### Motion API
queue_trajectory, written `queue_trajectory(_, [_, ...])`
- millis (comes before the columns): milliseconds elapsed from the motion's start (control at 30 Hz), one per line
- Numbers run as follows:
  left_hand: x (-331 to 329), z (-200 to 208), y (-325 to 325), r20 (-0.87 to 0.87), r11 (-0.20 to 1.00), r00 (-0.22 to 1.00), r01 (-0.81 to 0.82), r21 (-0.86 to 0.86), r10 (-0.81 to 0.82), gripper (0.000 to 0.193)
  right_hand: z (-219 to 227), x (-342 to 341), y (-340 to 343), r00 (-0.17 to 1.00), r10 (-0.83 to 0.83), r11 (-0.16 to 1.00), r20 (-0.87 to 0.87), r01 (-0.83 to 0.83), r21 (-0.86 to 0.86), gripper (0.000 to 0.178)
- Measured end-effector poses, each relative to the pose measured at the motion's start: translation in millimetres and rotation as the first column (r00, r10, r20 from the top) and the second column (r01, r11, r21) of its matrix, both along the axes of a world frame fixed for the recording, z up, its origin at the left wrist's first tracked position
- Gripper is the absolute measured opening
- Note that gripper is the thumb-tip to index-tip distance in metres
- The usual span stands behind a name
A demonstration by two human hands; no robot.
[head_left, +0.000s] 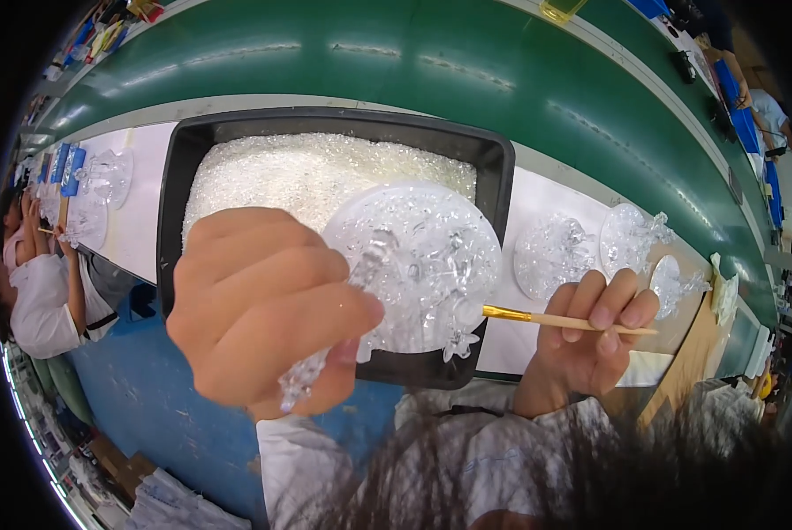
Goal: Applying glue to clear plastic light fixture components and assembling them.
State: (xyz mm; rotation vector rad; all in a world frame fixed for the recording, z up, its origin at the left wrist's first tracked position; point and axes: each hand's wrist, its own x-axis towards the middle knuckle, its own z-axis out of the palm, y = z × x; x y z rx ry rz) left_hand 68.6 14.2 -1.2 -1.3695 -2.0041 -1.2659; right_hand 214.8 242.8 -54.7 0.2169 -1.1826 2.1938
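Note:
My left hand [268,300] is closed on a clear plastic ornament, whose round base [413,256] is tilted up over the black tray [173,194]. Small clear figures and beads stand out from that disc, and a bit of clear plastic pokes out below my fist. In my right hand [590,327], pinched between thumb and fingers, is a thin paintbrush [555,319] with a wooden handle and gold ferrule. Its tip reaches the lower right edge of the ornament; the bristles are hard to make out. White glittering granules [272,168] heap inside the tray.
More clear round ornaments [550,256] stand on the white-covered table to the right. A green conveyor belt [396,66] runs behind the tray. At far left a co-worker [47,309] works beside similar ornaments [104,177]. A cardboard piece [678,371] lies at right.

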Motion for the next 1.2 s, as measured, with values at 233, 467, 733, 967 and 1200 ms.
queue_trajectory(233, [-18,8,0,-0.133,0.976,0.968,0.218,0.018,-0.214,0.019,8,1,-4,0.998,-0.067,0.996,0.003,0.067,0.051,0.015])
queue_trajectory(467, [-25,7,-10,-0.095,0.953,0.949,0.296,-0.063,-0.301,0.022,2,3,-5,0.999,-0.038,0.990,0.030,0.034,0.135,0.013])
queue_trajectory(733, [-10,13,-18,-0.072,0.998,0.997,0.038,-0.052,-0.042,0.027,1,6,-7,0.997,-0.082,0.991,-0.006,0.082,0.109,0.018])
queue_trajectory(967, [-16,-15,-24,-0.068,0.992,0.998,-0.001,0.124,0.009,0.037,-15,4,-3,0.979,-0.023,0.981,-0.202,0.061,0.184,0.015])
queue_trajectory(1200, [-15,-23,-18,0.006,0.947,0.997,-0.075,0.313,0.077,0.044,-7,5,-2,0.997,-0.032,0.952,-0.074,0.053,0.303,0.013])
